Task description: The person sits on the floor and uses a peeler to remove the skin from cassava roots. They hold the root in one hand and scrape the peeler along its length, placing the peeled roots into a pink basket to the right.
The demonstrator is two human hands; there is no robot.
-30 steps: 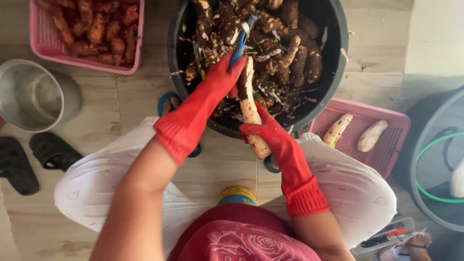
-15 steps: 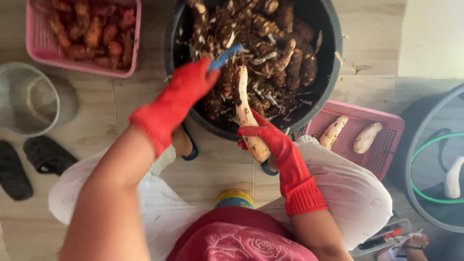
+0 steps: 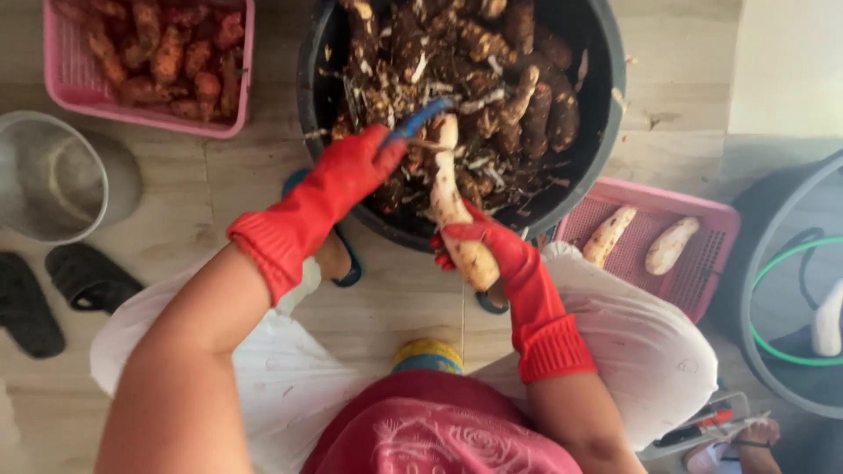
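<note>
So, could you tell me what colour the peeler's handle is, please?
Blue, seen in the head view: peeler.

Pale wooden floor (image 3: 219, 184) under black tub (image 3: 606, 96), pink baskets (image 3: 241, 83), metal bowl (image 3: 53, 175), black sandals (image 3: 88, 279).

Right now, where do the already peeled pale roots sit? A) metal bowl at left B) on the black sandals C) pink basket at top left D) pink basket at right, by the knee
D: two peeled pale roots lie in the pink basket at right, beside the black tub; the pink basket at top left holds reddish unpeeled ones.
</note>
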